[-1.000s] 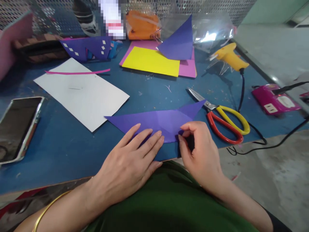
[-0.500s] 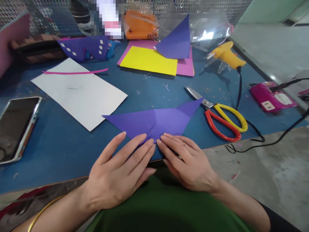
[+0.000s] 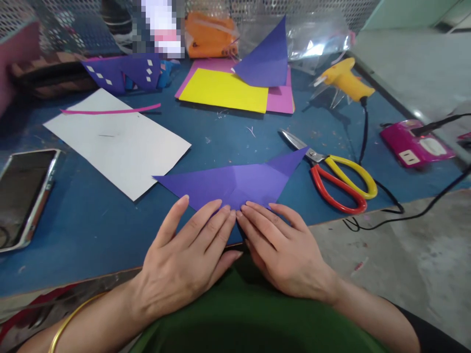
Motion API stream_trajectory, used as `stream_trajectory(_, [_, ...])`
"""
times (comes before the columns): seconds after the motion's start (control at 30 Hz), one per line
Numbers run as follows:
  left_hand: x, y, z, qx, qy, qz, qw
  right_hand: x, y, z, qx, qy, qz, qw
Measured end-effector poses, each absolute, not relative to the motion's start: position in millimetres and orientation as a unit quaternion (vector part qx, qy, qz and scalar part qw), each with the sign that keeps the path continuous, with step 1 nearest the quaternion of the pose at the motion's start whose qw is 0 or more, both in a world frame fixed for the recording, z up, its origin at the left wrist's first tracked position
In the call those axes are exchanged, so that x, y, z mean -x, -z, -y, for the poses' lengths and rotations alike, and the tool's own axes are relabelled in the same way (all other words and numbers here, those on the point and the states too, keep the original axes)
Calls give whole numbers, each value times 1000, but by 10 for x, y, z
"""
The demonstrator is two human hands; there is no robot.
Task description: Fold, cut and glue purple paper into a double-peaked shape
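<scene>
Both hands lie flat on a folded purple paper point(image 3: 235, 184) that sits at the near edge of the blue table point(image 3: 91, 220), its long points reaching left and right. The left hand point(image 3: 187, 260) rests palm down with the fingers point(image 3: 206, 223) stretched out and slightly spread, their tips pressing the near edge of the paper. The right hand point(image 3: 283, 255) mirrors it — fingers extended and loosely fanned, tips on the same near edge, the two sets of fingertips touching at the middle of the fold. Neither hand pinches or grasps anything. A gold bangle point(image 3: 68, 321) shows on the left wrist.

Just right of the paper's right point lie scissors point(image 3: 338, 179) with one red and one yellow handle, blades pointing far-left. Left of the paper — one corner tucked under its left point — is a white sheet point(image 3: 114, 139) with a thin pink strip point(image 3: 110, 110) on its far edge. A phone point(image 3: 24, 196) lies at the far left. Farther back are a yellow sheet point(image 3: 224, 90) on pink paper, another purple piece point(image 3: 267, 61) standing on them, and a yellow glue gun point(image 3: 344, 81) to the right.
</scene>
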State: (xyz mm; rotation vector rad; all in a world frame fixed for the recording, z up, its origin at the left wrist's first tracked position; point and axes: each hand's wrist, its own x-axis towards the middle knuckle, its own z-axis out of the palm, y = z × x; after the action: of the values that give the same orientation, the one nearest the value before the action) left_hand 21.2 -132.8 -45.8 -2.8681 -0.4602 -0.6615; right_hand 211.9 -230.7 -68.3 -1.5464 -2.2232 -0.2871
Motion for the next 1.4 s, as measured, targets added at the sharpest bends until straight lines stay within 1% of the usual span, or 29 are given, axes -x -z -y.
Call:
stream_trajectory(0.37, [-221,467,1339,958,216,148,117,-2182,683,2456,597,130,768,194])
stream_trajectory(0.57, [-34,466,1344,952,215,168,138,-2196,679,2516,627,136,740,202])
stream_trajectory(0.77, [5,441,1425,945,219,220,102,-2166,698,2498,624,139,736,223])
stream_trajectory(0.87, [-156,439,1443,952,224,187,96,-2149,717,2485,624,144,733,229])
stream_trajectory(1.0, [-340,516,1414,971,190,132,63,-2150,738,2485,631,140,726,236])
stream_trajectory(1.13, [-361,583,1392,971,191,135,48,-2167,757,2511,636,130,719,250])
stream_trajectory(1.27, [-343,578,1388,971,194,132,51,-2148,760,2503,640,143,712,252])
stream_trajectory(1.4, [-354,574,1376,969,200,133,57,-2093,747,2432,605,155,742,245])
